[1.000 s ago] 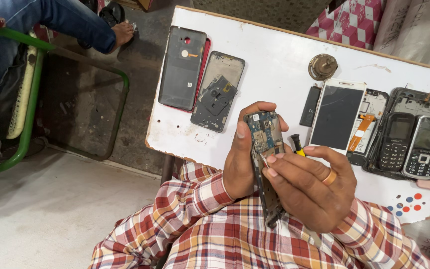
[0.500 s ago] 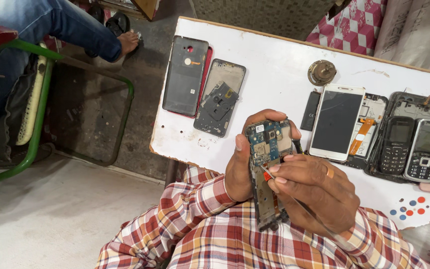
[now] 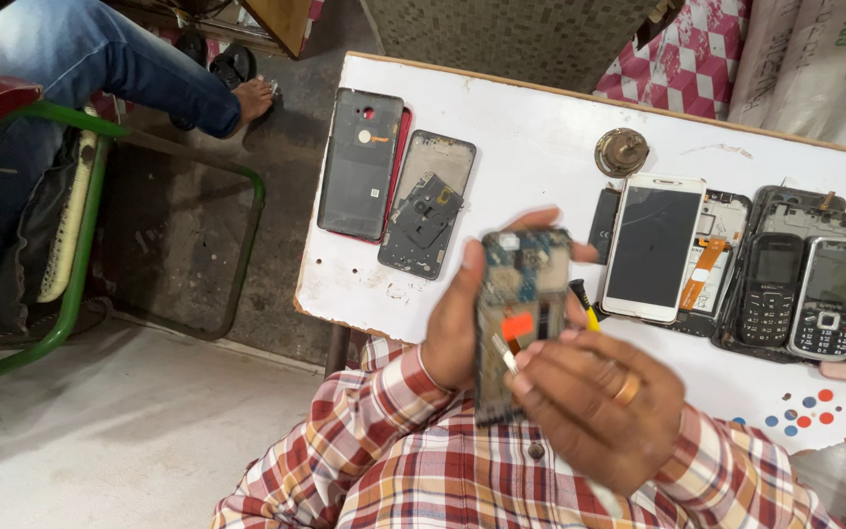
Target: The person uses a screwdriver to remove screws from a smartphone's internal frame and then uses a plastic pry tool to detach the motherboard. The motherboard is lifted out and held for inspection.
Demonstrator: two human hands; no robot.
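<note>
Standing upright in the left hand's (image 3: 457, 318) grip, opened phone (image 3: 519, 304); right fingertips (image 3: 531, 358) seemingly touching.

Phone repair bench: dismantled phones (image 3: 421, 206)

Floor: grey concrete floor (image 3: 100, 431), pale near left, darker and stained further off.
Bench: white-topped bench (image 3: 531, 137) with a chipped wooden edge, right of centre.
Chair: green metal-framed chair (image 3: 80, 255) at left.
Far right: white woven sacks (image 3: 815, 69) beside a pink-and-white patterned cloth (image 3: 687, 69).
</note>
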